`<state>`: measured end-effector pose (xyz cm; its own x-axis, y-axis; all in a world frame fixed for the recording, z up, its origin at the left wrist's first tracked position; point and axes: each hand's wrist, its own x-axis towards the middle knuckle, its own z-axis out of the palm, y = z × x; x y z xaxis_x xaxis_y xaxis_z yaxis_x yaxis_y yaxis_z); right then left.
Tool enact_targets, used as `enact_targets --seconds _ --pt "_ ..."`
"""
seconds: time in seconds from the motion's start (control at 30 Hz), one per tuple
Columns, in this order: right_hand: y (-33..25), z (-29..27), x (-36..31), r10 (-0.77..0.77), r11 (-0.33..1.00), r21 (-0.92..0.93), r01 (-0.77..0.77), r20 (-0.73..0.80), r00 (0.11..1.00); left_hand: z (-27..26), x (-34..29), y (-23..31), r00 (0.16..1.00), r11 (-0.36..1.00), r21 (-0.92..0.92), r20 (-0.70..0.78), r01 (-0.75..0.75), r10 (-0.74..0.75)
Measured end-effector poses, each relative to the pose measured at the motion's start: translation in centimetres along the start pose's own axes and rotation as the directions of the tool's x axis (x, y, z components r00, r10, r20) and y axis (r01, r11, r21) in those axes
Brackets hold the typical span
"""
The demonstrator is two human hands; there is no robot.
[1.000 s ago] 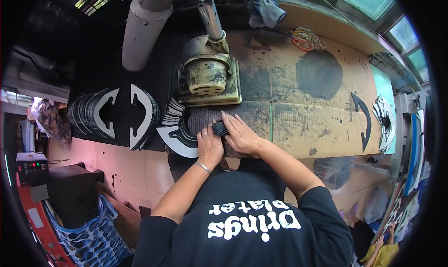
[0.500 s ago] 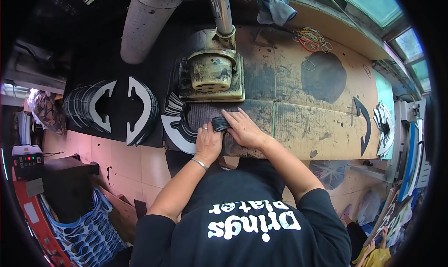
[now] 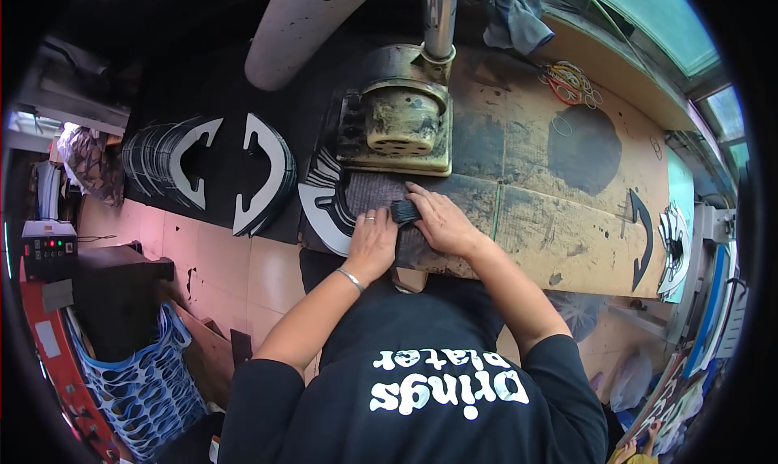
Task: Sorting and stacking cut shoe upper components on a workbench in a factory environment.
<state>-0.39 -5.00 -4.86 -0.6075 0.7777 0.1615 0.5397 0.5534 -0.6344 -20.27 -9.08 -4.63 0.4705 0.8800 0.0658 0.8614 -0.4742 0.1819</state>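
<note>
Both hands rest together on the surface point(image 3: 567, 221), the left hand point(image 3: 371, 241) and right hand point(image 3: 438, 221) pinching a small dark piece point(image 3: 405, 212) between them, just below the worn yellowish machine point(image 3: 401, 128).

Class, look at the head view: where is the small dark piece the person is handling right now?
The small dark piece sits near the picture's centre, pinched between the left hand and right hand, on the dark mat just below the yellowish machine head.
</note>
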Motion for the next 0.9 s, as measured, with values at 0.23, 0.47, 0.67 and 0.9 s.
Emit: enact_targets --seconds 0.23,0.47,0.67,0.9 --pt "0.5 -1.8 1.7 -0.205 0.979 0.024 0.204 0.078 0.976 1.8 -1.1 0.0 0.982 0.998 0.055 -0.188 -0.018 0.028" --pt "-2.8 -4.6 3.5 0.170 0.981 0.026 -0.190 0.349 0.922 -4.2 -6.9 -0.3 0.955 0.757 -0.630 -0.078 0.177 -0.287" --pt "-6.7 -6.1 5.5 0.239 0.692 0.471 -0.548 0.567 0.789 -3.4 -9.2 0.5 0.966 -0.900 -0.414 0.258 0.136 0.028" --pt "-10.3 -8.0 3.6 0.258 0.947 0.118 -0.300 0.278 0.925 -4.2 -7.2 -1.5 0.893 -0.816 -0.573 0.325 -0.077 -0.312"
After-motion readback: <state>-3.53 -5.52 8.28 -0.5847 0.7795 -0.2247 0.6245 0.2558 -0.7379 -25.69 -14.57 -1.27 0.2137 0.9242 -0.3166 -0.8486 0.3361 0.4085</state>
